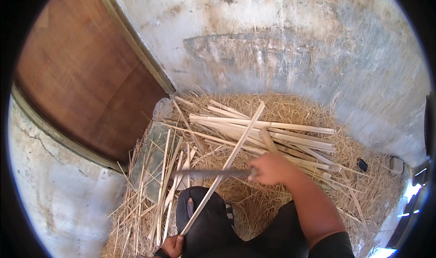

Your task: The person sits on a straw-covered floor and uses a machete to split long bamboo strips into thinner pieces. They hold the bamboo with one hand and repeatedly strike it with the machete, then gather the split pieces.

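A long pale bamboo strip [238, 144] slants up from my lap toward the far pile. Its lower end is gripped by my left hand [173, 245], closed beside my left knee. In my right hand [271, 169] is a knife [204, 172] with a long dark blade, slightly blurred. The blade points left and crosses the strip near its middle; whether it cuts into the strip, I cannot tell. A short, thick wooden piece [269, 140] juts up just beyond my right fist; whether it belongs to the knife is unclear.
Several split bamboo strips [309, 145] are heaped beyond my right hand. Thinner slivers [159, 190] lie at the left. Straw [290, 105] covers the ground. A stained wall [281, 53] and a brown door [91, 71] enclose the spot. A small black object [362, 165] rests at right.
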Available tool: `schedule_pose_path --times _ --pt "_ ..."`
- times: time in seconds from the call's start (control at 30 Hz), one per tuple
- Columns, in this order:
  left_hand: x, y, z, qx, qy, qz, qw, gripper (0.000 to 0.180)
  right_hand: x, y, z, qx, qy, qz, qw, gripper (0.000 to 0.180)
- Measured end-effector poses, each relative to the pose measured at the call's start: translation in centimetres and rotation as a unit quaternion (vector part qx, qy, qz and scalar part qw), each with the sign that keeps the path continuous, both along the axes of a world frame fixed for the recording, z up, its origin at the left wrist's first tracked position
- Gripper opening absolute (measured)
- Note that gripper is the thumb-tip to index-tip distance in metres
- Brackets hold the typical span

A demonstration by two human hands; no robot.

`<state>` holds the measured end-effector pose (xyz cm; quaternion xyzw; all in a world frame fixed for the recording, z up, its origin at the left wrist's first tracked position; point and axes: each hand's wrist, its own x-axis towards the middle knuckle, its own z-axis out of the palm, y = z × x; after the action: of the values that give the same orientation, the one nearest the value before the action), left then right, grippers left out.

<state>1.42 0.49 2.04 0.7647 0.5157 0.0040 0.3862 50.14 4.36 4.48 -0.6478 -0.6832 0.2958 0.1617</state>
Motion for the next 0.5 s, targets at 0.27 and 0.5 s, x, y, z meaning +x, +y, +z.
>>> schedule_pose_path --times 0.27,0.5 --pt "0.8 0.5 0.7 -0.007 0.018 0.002 1.000 0.056 1.7 -0.2 -1.4 0.012 0.034 -0.105 0.994 0.030" --pt "-0.3 0.0 -0.2 -0.001 0.000 -0.002 1.000 0.054 -1.6 -0.4 1.0 0.001 -0.011 0.070 0.997 0.022"
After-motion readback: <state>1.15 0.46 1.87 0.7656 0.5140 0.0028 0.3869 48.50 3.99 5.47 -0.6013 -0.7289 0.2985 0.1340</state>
